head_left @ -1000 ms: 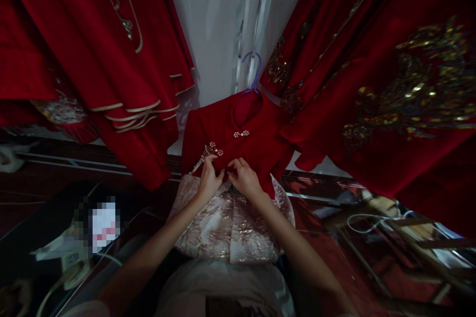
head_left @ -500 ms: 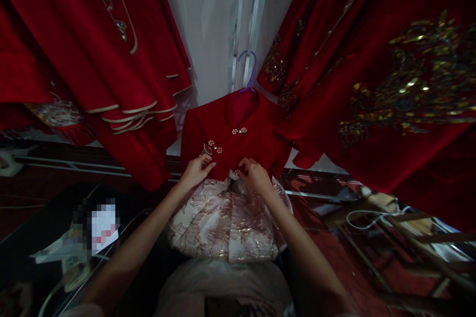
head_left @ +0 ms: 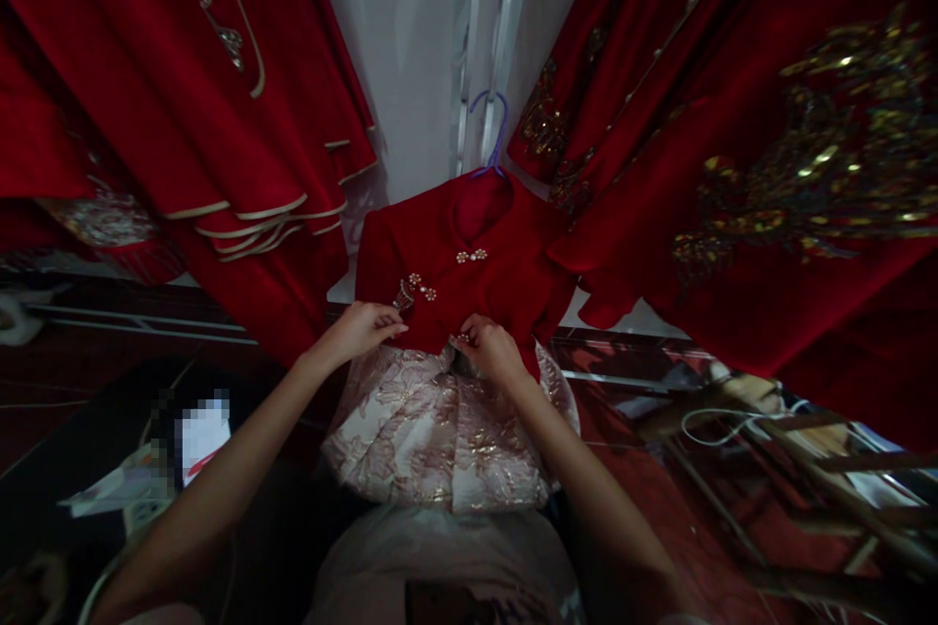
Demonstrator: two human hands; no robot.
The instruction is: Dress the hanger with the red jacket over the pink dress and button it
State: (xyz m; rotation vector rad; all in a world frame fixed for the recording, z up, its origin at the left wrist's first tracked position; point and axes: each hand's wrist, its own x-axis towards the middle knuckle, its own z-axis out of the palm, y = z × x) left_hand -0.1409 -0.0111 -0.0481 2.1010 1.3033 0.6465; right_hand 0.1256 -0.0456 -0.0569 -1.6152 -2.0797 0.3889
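Observation:
A short red jacket (head_left: 432, 234) with beaded flower fastenings hangs in front of me on a purple hanger (head_left: 498, 132). Below its hem spreads a pale brocade skirt (head_left: 432, 439) with a shiny raised pattern. My left hand (head_left: 366, 324) is closed, thumb and fingers pinching the jacket's lower front just under a beaded tassel ornament (head_left: 403, 295). At the hem near the middle, my right hand (head_left: 492, 348) pinches the jacket's front edge by a small beaded fastening (head_left: 463, 339). Its curled fingers partly hide that spot.
Long red garments (head_left: 241, 137) with pale piping hang at the left. More red clothing with gold sequins (head_left: 821, 166) hangs close on the right. A dark surface at lower left bears a blurred white item (head_left: 203, 435). Wooden frames and a white cord (head_left: 722, 425) lie at lower right.
My left hand has shifted left along the jacket's lower front, its forearm swinging outward. My right hand has moved slightly left at the hem, still pinching there.

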